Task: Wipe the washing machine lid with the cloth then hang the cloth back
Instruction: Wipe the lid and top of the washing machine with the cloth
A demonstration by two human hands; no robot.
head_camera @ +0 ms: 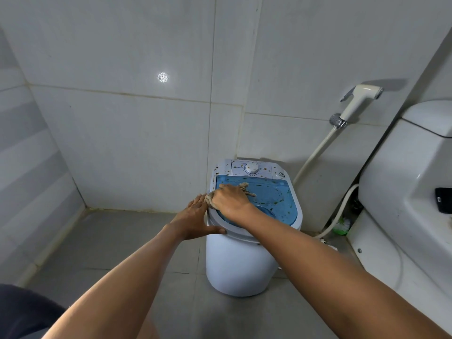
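A small white washing machine [239,263] stands on the grey floor by the tiled wall. Its blue see-through lid [276,196] is speckled with brown and green bits, as is the white control panel with a dial [252,168]. My right hand [230,199] presses a beige cloth [244,187] onto the left part of the lid; cloth ends stick out on both sides of the hand. My left hand [194,220] lies flat against the machine's left rim, fingers straight, thumb along the front edge.
A white toilet [406,192] with a dark object [444,200] on it fills the right side. A bidet sprayer [359,99] hangs on the wall with its hose running down behind the machine. Tiled walls close the left and back.
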